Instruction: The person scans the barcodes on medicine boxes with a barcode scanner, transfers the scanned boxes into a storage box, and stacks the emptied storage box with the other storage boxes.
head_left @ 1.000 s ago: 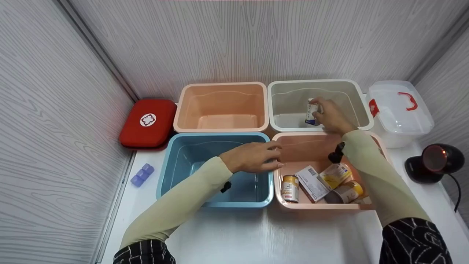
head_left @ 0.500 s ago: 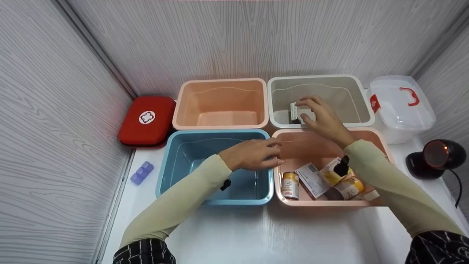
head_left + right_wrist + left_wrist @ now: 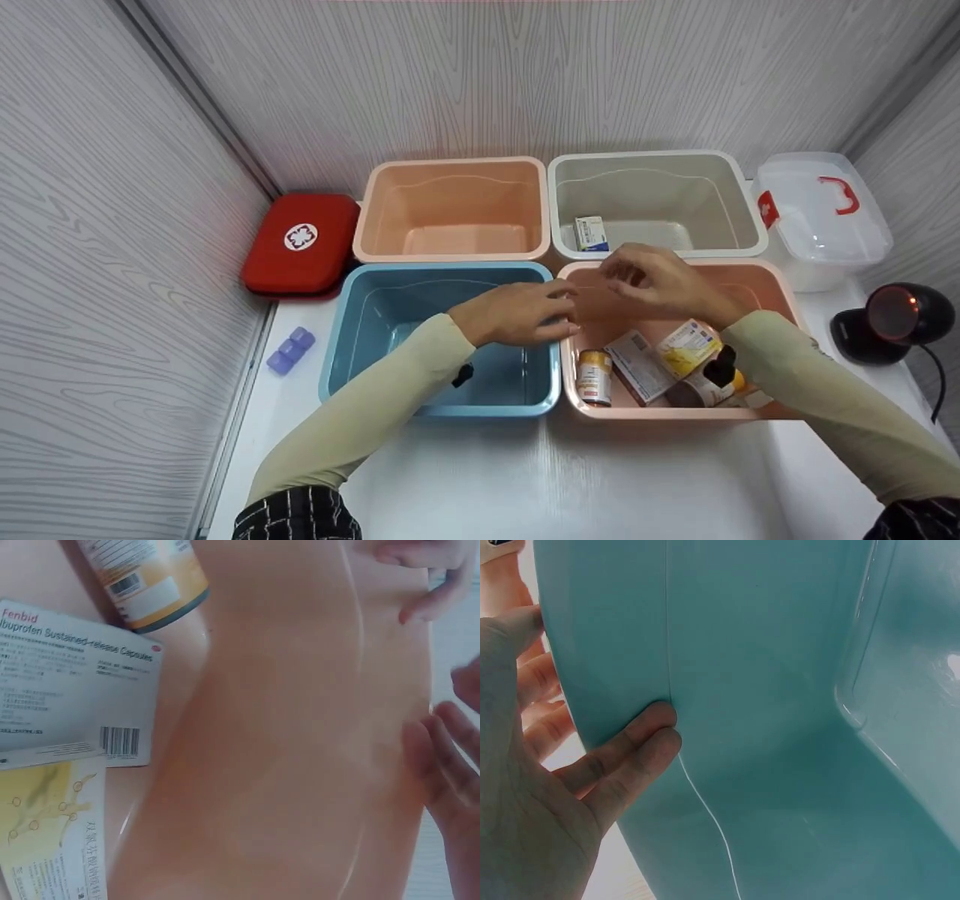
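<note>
My left hand (image 3: 514, 315) rests at the shared edge of the blue bin (image 3: 480, 412) and the front pink bin (image 3: 645, 414). Its relaxed fingers lie on both sides of the rim. Above the back of the pink bin, my right hand (image 3: 664, 281) has loosely bent fingers and holds nothing. Beyond it, a small white medicine box (image 3: 591, 234) with a blue lower edge stands in the grey bin (image 3: 645, 155). The pink bin holds a pill bottle (image 3: 595, 379), an ibuprofen box (image 3: 67, 682), a yellow-and-white box (image 3: 688, 347) and a brown bottle (image 3: 697, 394), partly hidden by the right wrist camera.
At the back left stands another pink bin (image 3: 457, 163). A red first-aid case (image 3: 300, 247) and a purple pill organizer (image 3: 291, 351) lie left of the bins. To the right are a clear lidded box (image 3: 817, 217) and a black device (image 3: 892, 322) with a cable.
The right hand has let go of the small white medicine box in the grey bin and come back over the front pink bin. The left hand stays at the rim.
</note>
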Demonstrator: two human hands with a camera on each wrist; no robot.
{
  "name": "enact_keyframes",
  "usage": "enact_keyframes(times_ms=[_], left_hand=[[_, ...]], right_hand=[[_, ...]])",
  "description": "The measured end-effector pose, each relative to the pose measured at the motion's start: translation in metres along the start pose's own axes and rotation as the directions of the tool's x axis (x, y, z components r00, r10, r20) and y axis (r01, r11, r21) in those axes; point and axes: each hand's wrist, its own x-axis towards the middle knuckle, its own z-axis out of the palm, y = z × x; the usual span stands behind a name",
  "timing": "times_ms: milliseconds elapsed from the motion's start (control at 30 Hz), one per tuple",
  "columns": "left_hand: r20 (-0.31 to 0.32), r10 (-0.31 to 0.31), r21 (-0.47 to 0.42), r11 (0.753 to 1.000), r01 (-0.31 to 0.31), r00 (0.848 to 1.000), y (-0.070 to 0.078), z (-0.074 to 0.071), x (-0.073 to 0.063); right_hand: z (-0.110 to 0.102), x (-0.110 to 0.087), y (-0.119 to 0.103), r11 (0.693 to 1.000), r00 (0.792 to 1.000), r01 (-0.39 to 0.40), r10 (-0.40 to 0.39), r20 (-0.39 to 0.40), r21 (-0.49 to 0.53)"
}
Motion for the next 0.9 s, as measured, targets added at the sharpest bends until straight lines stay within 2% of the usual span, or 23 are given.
enact_keyframes(times_ms=[100,167,200,267,367,433,500,567,767,900], left_hand=[[0.000,-0.001,0.002,1.000,0.001,1.000,-0.001,0.000,0.000],[-0.001,-0.002,-0.002,1.000,0.002,1.000,-0.001,0.000,0.000],[-0.001,0.000,-0.004,1.000,0.000,1.000,-0.001,0.000,-0.001],[-0.001,-0.002,-0.008,1.000,0.002,1.000,-0.001,-0.001,-0.001],[0.000,-0.005,-0.018,1.000,0.005,1.000,-0.001,-0.001,-0.001],[0.001,-0.007,-0.019,1.000,0.007,1.000,-0.001,-0.001,-0.002],[0.001,-0.006,-0.019,1.000,0.006,1.000,-0.001,-0.001,-0.002],[-0.001,-0.001,-0.012,1.000,0.001,1.000,-0.001,-0.001,-0.002],[-0.014,0.020,0.027,0.999,-0.019,1.000,-0.002,-0.002,-0.002],[-0.002,0.007,0.004,1.000,-0.007,1.000,-0.001,-0.001,-0.001]], right_hand=[[0.004,-0.004,0.002,1.000,0.993,-0.020,0.018,0.120,0.017],[0.009,-0.006,0.004,0.999,0.975,-0.032,0.029,0.222,0.008],[0.012,-0.007,0.006,0.999,0.959,-0.040,0.036,0.281,0.008],[0.020,-0.008,0.008,0.997,0.916,-0.072,0.067,0.396,-0.002],[0.033,-0.010,0.011,0.987,0.815,-0.160,0.151,0.559,-0.033],[0.041,-0.010,0.013,0.975,0.753,-0.202,0.212,0.623,-0.087],[0.048,-0.010,0.015,0.969,0.716,-0.218,0.242,0.655,-0.120],[0.054,-0.009,0.015,0.969,0.700,-0.202,0.246,0.670,-0.145],[0.064,-0.005,0.012,0.986,0.705,-0.005,0.122,0.698,-0.167],[0.067,-0.005,0.013,0.973,0.698,0.080,0.101,0.709,-0.217]])
